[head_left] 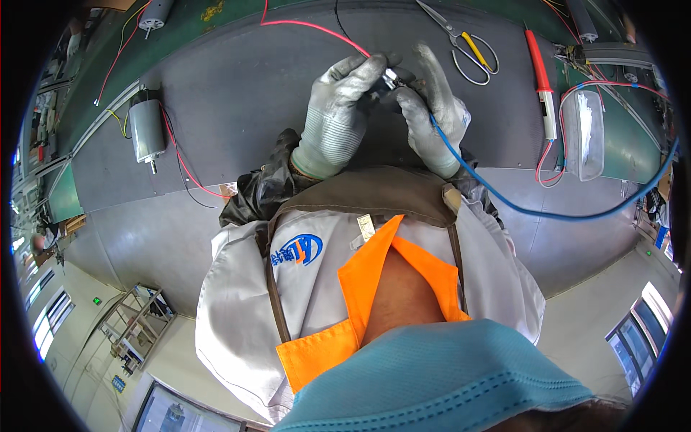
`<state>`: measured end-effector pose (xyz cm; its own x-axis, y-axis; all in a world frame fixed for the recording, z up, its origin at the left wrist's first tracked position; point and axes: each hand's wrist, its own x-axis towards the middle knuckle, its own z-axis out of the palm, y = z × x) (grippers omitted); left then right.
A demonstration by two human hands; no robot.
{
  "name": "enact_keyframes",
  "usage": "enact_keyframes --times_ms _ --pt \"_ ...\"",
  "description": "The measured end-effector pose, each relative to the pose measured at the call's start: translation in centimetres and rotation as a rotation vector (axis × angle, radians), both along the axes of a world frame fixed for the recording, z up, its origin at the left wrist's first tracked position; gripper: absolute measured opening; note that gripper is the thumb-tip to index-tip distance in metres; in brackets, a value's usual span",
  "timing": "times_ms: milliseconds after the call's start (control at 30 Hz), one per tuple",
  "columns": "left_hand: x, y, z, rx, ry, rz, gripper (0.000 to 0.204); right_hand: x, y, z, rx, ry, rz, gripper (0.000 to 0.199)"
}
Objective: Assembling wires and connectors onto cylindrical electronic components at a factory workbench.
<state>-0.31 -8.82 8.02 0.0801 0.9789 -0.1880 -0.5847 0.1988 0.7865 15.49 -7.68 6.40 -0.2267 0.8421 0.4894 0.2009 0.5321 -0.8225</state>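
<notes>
At the left of the frame a grey motor (147,131) lies on the dark bench (237,93), its thin wires trailing. Near the top centre, the person's gloved left hand (332,115) is closed, fingertips pinched on the end of a red wire (309,24), right beside a small shiny metal piece (390,78) between the two hands. The gloved right hand (437,119) is half open, forefinger raised, thumb up near that piece; whether it grips it I can't tell. A blue cord (518,209) runs from this hand to the right edge. Scissors (471,54) lie upper right, then a red-and-white tool (540,79) and a clear box (584,137).
</notes>
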Motion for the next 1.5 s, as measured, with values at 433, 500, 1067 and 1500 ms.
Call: enact_keyframes --times_ms 433,500,1067,1500 --pt "0.1 1.5 -4.8 0.125 -0.315 -0.128 0.033 3.3 2.1 2.6 -0.378 -0.224 0.26 0.07" --pt "0.4 1.8 -3.6 -0.03 -0.416 -0.108 0.025 8.0 3.7 0.4 0.139 -0.493 -0.02 0.064" --pt "-1.8 0.6 -5.2 -0.116 -0.443 -0.115 0.026 6.1 19.1 0.6 -0.519 -0.289 0.156 0.049" --pt "-1.6 0.7 -4.2 -0.13 -0.404 -0.09 0.029 -1.1 23.5 2.2 -0.451 -0.626 0.299 0.038"
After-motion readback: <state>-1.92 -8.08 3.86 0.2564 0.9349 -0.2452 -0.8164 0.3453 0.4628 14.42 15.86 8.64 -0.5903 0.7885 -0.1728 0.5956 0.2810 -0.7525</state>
